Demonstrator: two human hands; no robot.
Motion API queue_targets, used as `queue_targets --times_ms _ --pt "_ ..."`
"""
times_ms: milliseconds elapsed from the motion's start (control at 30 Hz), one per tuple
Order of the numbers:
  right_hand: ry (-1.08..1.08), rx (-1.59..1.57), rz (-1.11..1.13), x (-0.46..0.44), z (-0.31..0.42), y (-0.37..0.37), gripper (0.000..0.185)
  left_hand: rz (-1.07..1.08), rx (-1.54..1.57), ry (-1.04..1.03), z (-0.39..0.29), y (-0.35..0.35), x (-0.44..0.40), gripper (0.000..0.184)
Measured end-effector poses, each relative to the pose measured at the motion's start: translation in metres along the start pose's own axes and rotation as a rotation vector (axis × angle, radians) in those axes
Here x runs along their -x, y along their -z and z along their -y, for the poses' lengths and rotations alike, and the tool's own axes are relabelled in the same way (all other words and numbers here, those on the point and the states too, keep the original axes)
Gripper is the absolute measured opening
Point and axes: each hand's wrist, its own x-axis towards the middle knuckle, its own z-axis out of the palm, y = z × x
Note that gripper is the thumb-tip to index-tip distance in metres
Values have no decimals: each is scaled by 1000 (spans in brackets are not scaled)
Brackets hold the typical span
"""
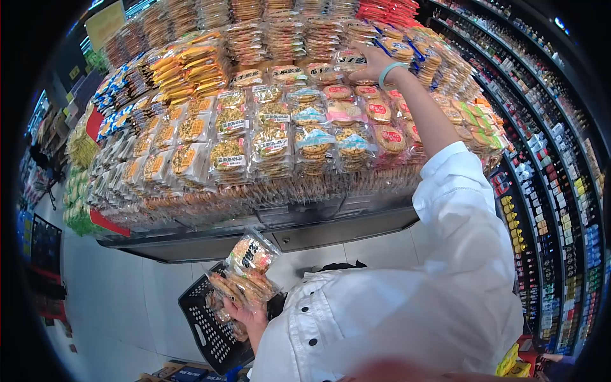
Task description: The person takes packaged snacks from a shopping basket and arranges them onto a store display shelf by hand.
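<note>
My left hand (245,312), low in the view, is closed round several clear packets of round crackers (251,267), held above a black basket (200,325) with more packets in it. My right hand (372,63), with a pale band at the wrist, reaches to the back of the display. Its fingers are spread over a clear cracker packet (351,60) with dark lettering; whether they touch it is hard to tell. In front of that hand lie packets with red labels (379,111) and packets with blue and white labels (315,138).
Stacked yellow packets (191,67) stand at the display's left, red packets (385,11) at its back. The display's dark front edge (318,237) runs between my body and the goods. Shelves of small bottles (547,172) curve along the right. Pale floor tiles (127,299) show at the lower left.
</note>
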Motion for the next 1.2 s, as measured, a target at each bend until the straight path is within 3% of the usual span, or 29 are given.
queue_targets --times_ms 300,700,900,1000,1100,1200 --pt "-7 -71 152 -29 -31 -39 99 35 -3 -58 13 3 -5 59" --pt "-98 227 413 -46 -40 -29 92 -78 12 -104 17 13 -19 59" --pt "-115 424 344 -49 -38 -39 81 -124 61 -95 20 5 -24 59" --pt "-130 424 433 -42 -29 -29 74 -118 37 -86 20 4 -25 58" --pt "-66 357 211 -26 -18 -27 71 -115 20 -84 21 0 -26 57" --pt "-106 341 323 -28 -13 -28 71 -139 25 -82 23 -3 -26 58"
